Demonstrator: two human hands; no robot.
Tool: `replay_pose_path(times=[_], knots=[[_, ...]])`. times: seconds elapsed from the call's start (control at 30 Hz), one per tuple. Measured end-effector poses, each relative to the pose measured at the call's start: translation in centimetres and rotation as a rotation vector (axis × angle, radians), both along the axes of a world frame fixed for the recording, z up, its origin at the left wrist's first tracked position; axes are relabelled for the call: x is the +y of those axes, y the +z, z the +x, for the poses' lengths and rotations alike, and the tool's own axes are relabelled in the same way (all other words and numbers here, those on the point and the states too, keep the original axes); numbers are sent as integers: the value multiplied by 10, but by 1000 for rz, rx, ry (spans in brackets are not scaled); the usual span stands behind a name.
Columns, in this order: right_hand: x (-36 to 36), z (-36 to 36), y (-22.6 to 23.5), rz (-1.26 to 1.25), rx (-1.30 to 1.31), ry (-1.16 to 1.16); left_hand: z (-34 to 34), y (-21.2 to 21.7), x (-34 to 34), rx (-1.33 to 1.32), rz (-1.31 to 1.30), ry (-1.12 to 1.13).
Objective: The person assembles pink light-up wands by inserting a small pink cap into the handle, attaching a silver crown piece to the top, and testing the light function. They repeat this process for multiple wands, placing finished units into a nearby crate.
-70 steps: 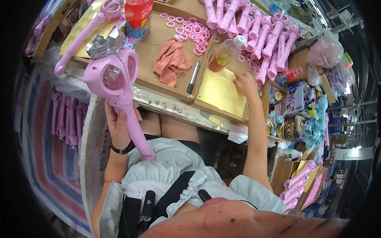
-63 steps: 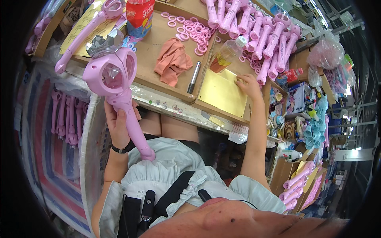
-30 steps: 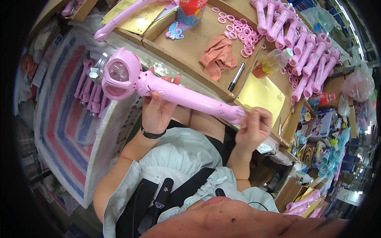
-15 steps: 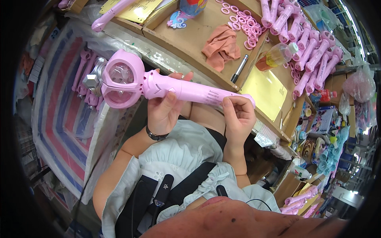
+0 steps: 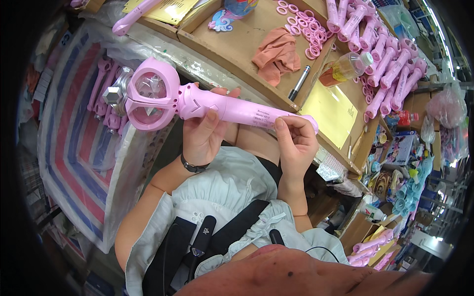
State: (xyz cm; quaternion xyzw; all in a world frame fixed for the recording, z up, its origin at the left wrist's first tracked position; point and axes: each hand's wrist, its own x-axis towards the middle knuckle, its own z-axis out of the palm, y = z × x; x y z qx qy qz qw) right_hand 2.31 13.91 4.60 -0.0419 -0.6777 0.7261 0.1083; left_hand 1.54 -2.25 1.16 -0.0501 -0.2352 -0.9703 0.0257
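Observation:
A pink toy wand (image 5: 232, 109) lies across both my hands, its round head with clear windows and a silver faceted tip pointing left. My left hand (image 5: 203, 135) is closed round the handle just below the head, thumb on the near side and fingertips showing beyond it. Toward the handle's right end, my right hand (image 5: 297, 143) pinches with thumb and bent forefinger against the wand's near side, over the small printed text. Whether something thin is between those fingers cannot be made out.
Ahead, a cardboard tray (image 5: 217, 47) holds an orange cloth (image 5: 277, 56), pink rings (image 5: 308, 32) and a marker (image 5: 299, 83). Right of it are a yellow sheet (image 5: 328, 116), a bottle (image 5: 345, 68) and piled pink wand parts (image 5: 390, 64). A striped plastic sheet (image 5: 74, 148) lies left.
The wand's head has shifted and tilted very slightly. Both hands keep their places on the handle, the right one barely moved.

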Motion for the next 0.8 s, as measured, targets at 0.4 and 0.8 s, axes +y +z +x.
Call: replay_pose_path(times=[0.4,0.8], knots=[[-1,-1,-2,16,9,-2,-1,0,-2,-1,-3,-8],[-1,-1,-5,59,9,-12,-1,0,-2,0,-5,-15]])
